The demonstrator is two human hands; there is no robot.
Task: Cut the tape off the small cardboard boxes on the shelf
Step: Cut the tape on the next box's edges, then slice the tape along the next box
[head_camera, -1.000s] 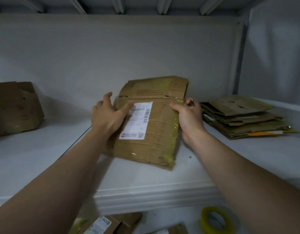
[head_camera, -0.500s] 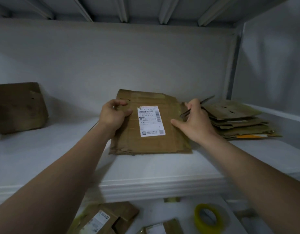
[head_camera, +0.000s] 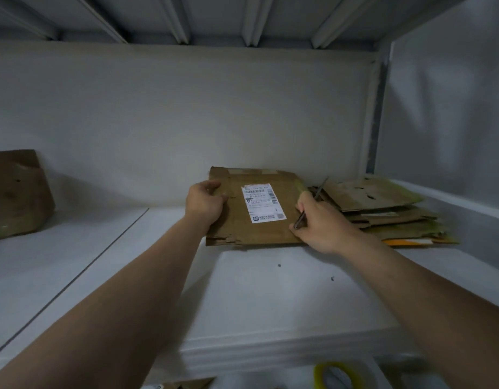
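Note:
A flattened brown cardboard box [head_camera: 234, 220] with a white shipping label [head_camera: 263, 203] lies flat on the white shelf [head_camera: 270, 299], near the back wall. My left hand [head_camera: 204, 202] curls over its left edge, fingers on top. My right hand [head_camera: 321, 220] rests on the box's right edge, closed around a thin dark metal blade tool [head_camera: 313, 202] whose tip points up and back towards the stack beside it. Both forearms reach in from the bottom of the view.
A stack of flattened cardboard boxes [head_camera: 383, 209] lies right of the box, against the right wall. Another brown box [head_camera: 18, 192] stands at the far left. Below the shelf's front lip, a roll of yellow tape [head_camera: 338, 376] shows.
The box went from tilted and bulging to lying flat, and both hands pushed it farther back and right beside the stack. The thin tool now shows in my right hand.

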